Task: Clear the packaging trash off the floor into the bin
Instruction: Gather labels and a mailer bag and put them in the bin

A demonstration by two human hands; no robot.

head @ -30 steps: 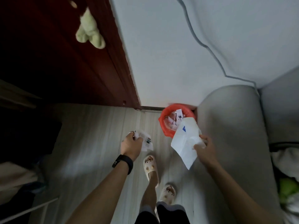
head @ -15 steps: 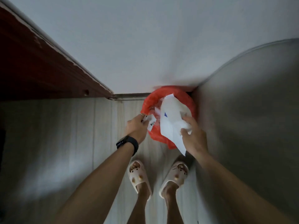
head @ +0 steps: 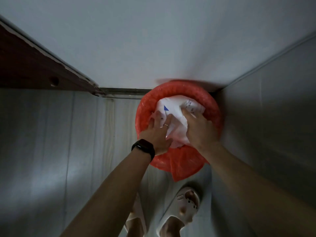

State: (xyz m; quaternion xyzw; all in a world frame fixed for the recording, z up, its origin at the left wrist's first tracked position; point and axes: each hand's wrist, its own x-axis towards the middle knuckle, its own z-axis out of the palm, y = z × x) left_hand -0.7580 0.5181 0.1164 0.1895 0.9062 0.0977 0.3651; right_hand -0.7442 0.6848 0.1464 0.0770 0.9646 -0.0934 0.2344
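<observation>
Nearly done, by the look of it. White packaging [head: 176, 115] already in the mouth of the bin [head: 215, 111], centre-right of the frame, backed against the wall [head: 153, 40] and hard beside the grey upholstered side [head: 265, 117] at right. Not yet fully down: crumpled, bulging above the red liner [head: 181, 162], lower end spilling toward the near rim. Left to do, judging from this: shoving it below the rim and letting go. Further trash on the floor [head: 68, 142] beyond the frame: impossible to say.

Pressing down with both hands. Left hand [head: 155, 134], with ring [head: 166, 125] and black wristband [head: 143, 148]: fingers straight and spread flat on the packaging's left side, gripping nothing. Right hand [head: 200, 132] on the right side: fingers curled into the crumpled sheet, bunching and grasping it.

Lying diagonally, long axis from lower centre up to upper right. Printed label [head: 190, 106] end pointing upper right, blue triangle [head: 165, 108] facing up.
</observation>
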